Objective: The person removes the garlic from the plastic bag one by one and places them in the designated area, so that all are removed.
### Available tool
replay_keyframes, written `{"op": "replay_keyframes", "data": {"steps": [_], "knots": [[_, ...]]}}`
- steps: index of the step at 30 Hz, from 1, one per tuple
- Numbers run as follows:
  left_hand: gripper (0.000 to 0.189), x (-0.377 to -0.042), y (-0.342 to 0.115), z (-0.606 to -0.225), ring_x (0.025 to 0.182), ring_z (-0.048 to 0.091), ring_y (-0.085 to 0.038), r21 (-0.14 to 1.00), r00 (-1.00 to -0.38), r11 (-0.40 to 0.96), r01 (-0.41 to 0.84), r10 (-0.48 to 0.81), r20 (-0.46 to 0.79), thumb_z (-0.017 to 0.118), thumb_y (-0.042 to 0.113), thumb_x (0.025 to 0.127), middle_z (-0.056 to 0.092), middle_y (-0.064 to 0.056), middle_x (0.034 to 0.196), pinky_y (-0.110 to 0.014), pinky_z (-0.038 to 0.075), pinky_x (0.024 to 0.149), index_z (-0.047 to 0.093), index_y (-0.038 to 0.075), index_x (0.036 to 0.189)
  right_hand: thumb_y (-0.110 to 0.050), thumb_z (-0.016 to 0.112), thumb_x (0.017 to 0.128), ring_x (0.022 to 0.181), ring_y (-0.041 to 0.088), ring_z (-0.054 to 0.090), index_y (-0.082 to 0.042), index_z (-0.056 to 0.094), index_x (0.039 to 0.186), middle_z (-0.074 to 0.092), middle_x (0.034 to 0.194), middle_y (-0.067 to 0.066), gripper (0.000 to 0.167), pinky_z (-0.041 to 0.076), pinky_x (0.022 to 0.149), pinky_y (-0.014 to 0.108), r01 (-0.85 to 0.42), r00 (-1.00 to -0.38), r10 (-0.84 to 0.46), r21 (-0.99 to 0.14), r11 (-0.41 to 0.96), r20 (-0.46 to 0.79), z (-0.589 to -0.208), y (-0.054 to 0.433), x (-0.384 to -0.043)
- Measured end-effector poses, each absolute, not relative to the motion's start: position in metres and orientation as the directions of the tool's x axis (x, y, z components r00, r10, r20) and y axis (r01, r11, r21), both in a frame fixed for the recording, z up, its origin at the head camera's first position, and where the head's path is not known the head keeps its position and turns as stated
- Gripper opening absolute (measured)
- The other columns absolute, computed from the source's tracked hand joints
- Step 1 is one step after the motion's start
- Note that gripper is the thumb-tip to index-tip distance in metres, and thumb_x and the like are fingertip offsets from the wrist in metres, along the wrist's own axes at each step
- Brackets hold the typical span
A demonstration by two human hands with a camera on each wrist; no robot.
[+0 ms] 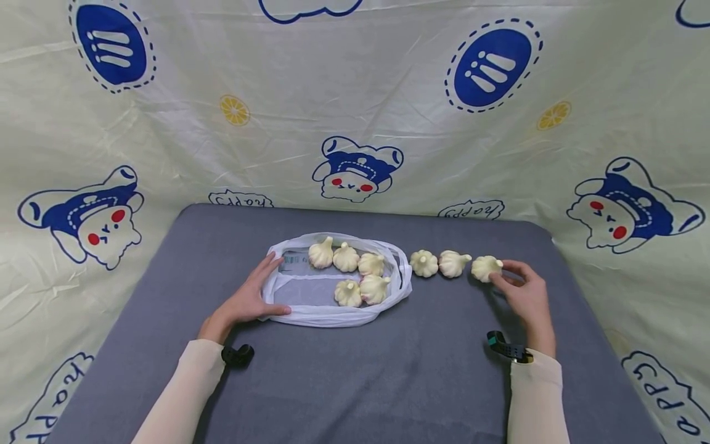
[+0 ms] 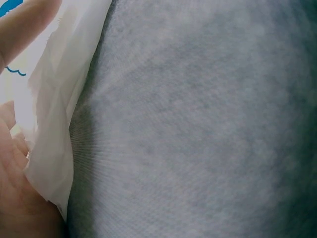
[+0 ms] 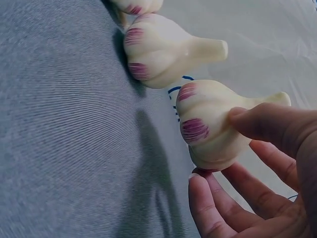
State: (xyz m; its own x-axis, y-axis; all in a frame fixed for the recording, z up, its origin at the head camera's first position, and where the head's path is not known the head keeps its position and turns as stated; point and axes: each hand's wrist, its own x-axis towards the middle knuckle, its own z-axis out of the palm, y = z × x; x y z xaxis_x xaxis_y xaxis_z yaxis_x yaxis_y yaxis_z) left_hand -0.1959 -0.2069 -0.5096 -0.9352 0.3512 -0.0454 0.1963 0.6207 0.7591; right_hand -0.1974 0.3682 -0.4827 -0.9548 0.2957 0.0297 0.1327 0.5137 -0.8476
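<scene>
My right hand [image 1: 524,296] pinches a garlic bulb [image 1: 485,269] between thumb and fingers, close over the grey cloth. In the right wrist view its purple-streaked base and pale stem show, with the thumb [image 3: 267,121] laid on its side. Left of it, two more garlic bulbs [image 1: 453,264] lie in a row. My left hand [image 1: 252,296] holds the left end of a white plastic bag [image 1: 333,317], thumb on the near rim and fingers at the far side. The bag's mouth is spread wide; inside lie several garlic bulbs [image 1: 347,293], mostly toward its right side.
A grey cloth [image 1: 388,382] covers the table, whose far edge meets a pale printed curtain [image 1: 277,160]. The curtain also hangs along both sides. The bag's right end reaches close to the nearest loose bulb [image 1: 424,263].
</scene>
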Motion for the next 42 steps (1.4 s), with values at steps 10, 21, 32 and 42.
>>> {"op": "replay_keyframes", "data": {"steps": [10,21,32,42], "knots": [[0.114,-0.195,-0.208,-0.513,0.159,0.007,-0.041,0.766,-0.934,0.608,0.208,0.355,-0.028,0.090,0.041,0.076,0.005,-0.011,0.175,-0.069,0.017,0.122,0.025,0.011,0.164,-0.032,0.072,0.097,0.090,-0.017,0.050,-0.002,0.057,0.139,0.055,0.145,0.022,0.054,0.048,0.071,0.007,0.146,-0.963,0.270,-0.820,0.553,0.011,-0.491,0.366,-0.202],[0.113,-0.194,-0.207,-0.513,0.159,0.007,-0.041,0.769,-0.935,0.602,0.213,0.355,-0.019,0.090,0.040,0.076,0.006,-0.012,0.174,-0.070,0.017,0.121,0.025,0.011,0.164,-0.030,0.072,0.098,0.092,-0.017,0.050,-0.001,0.058,0.138,0.055,0.146,0.021,0.052,0.049,0.072,0.007,0.151,-0.961,0.275,-0.828,0.540,0.004,-0.497,0.363,-0.206],[0.113,-0.195,-0.207,-0.512,0.159,0.007,-0.041,0.768,-0.933,0.602,0.218,0.359,-0.017,0.090,0.040,0.076,0.005,-0.012,0.175,-0.069,0.017,0.122,0.025,0.011,0.164,-0.033,0.070,0.099,0.093,-0.018,0.049,-0.002,0.057,0.140,0.055,0.146,0.021,0.053,0.048,0.072,0.006,0.147,-0.963,0.269,-0.826,0.544,0.006,-0.498,0.362,-0.209],[0.113,-0.196,-0.208,-0.514,0.160,0.007,-0.040,0.768,-0.934,0.603,0.216,0.356,-0.016,0.090,0.041,0.076,0.005,-0.011,0.175,-0.069,0.016,0.122,0.025,0.012,0.164,-0.036,0.069,0.099,0.102,-0.008,0.053,-0.003,0.057,0.140,0.055,0.147,0.022,0.054,0.047,0.072,0.006,0.139,-0.966,0.257,-0.811,0.569,0.014,-0.498,0.359,-0.208]]}}
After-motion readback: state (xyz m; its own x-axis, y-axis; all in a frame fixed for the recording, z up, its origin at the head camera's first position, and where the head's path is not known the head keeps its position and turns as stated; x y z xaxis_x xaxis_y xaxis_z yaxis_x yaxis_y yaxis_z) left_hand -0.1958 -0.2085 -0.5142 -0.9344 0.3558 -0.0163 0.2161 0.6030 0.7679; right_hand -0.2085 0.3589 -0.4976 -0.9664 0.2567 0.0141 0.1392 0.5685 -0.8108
